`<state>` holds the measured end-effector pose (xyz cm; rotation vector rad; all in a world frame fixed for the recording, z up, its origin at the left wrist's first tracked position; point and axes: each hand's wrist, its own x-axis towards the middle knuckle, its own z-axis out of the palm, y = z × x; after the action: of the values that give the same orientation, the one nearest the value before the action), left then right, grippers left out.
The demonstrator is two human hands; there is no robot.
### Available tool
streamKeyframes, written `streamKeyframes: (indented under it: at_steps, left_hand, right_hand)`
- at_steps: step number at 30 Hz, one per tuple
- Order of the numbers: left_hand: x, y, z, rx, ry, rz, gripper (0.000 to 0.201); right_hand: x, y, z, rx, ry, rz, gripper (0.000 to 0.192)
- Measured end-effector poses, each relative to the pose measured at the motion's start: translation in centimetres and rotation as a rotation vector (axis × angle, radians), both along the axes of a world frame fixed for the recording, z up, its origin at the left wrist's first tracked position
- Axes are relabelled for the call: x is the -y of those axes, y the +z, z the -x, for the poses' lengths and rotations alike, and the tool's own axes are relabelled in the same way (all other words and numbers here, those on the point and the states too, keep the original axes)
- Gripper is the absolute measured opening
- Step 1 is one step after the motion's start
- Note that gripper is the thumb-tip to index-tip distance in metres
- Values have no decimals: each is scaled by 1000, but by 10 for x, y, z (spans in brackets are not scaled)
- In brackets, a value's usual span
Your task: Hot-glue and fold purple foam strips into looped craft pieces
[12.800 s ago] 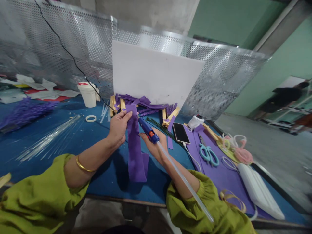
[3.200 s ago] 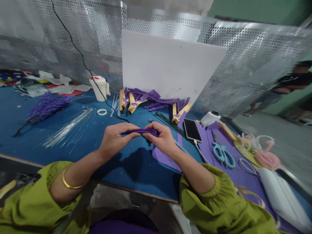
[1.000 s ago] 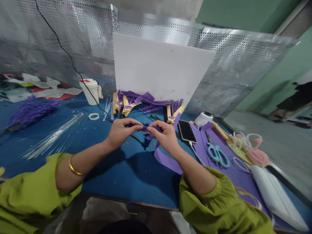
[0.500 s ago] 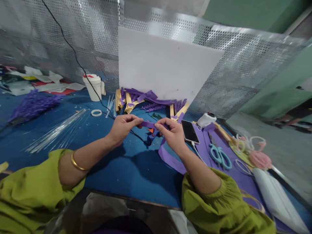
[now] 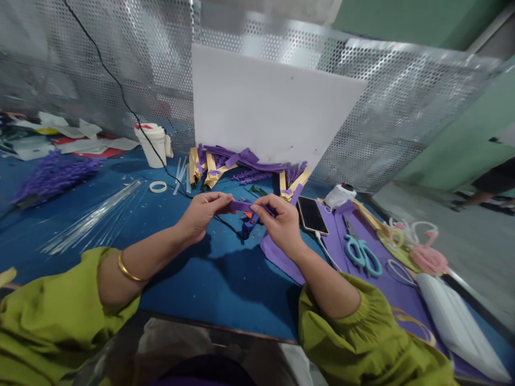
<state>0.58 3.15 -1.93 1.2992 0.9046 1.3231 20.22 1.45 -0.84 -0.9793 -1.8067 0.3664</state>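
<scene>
Above the blue table, my left hand (image 5: 204, 214) pinches one end of a purple ribbon strip (image 5: 240, 206) between thumb and forefinger. My right hand (image 5: 279, 221) grips the same strip a short way along, so a small stretch shows between the two hands. More purple material (image 5: 277, 257) hangs or lies under my right wrist; whether it is the same piece I cannot tell. Just below the held stretch lies a blue glue gun (image 5: 250, 224) with an orange trigger, partly covered by my right hand.
Right of my hands are a phone (image 5: 312, 214) with a cable, blue-handled scissors (image 5: 362, 254) and a white packet (image 5: 458, 321). Wrapped lavender bunches (image 5: 213, 170) stand by a white board (image 5: 273, 107). Leftward are a tape roll (image 5: 158, 186), clear strands (image 5: 96, 217) and a white cup (image 5: 152, 147).
Both hands keep their hold on the strip, with only slight movement. Under my right wrist, the purple material has shifted from a narrow curved loop to a broader shape. The view has moved slightly.
</scene>
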Motion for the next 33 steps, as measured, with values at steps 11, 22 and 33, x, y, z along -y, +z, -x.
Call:
streamKeyframes:
  at_steps: [11, 22, 33]
  left_hand:
    - [9, 3, -1, -279, -61, -181, 19]
    - [8, 7, 2, -373, -22, -255, 16]
    - [8, 4, 1, -601, 123, -494, 14]
  right_hand:
    - [3, -1, 6, 138, 35, -24, 12]
    - [2, -8, 5, 87, 8, 70, 14]
    - [3, -9, 9, 22, 29, 90, 19]
